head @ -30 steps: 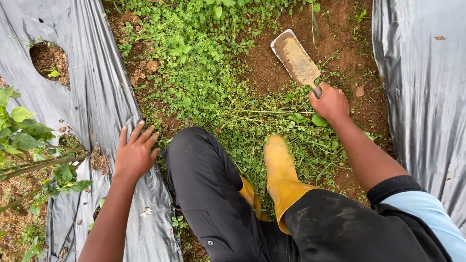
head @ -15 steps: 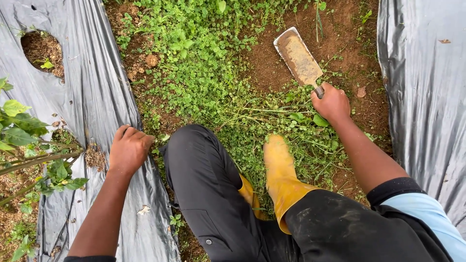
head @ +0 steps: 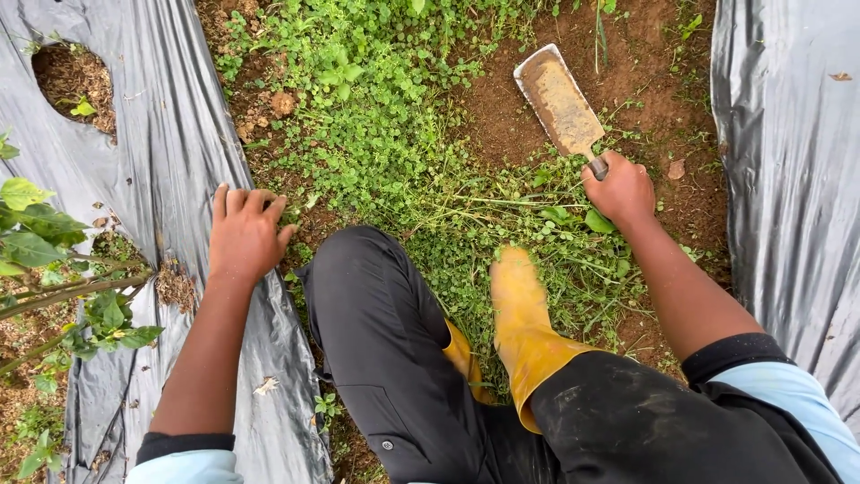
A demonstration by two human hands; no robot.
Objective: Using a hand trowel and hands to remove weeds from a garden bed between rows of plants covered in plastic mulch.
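one hand (head: 621, 190) holds, seemingly, a trowel (head: 561, 101).

Outdoors, in even daylight with no hard shadows. The ground is reddish-brown soil (head: 645, 81), bare in patches and otherwise covered by a low mat of small-leaved green weeds (head: 376, 99). Wrinkled grey-black plastic mulch sheets lie along both sides: one on the left (head: 152, 143), one on the right (head: 788, 161). The left sheet has a round planting hole (head: 72, 81) showing dry litter. A leafy plant (head: 45, 242) stands at the left edge.
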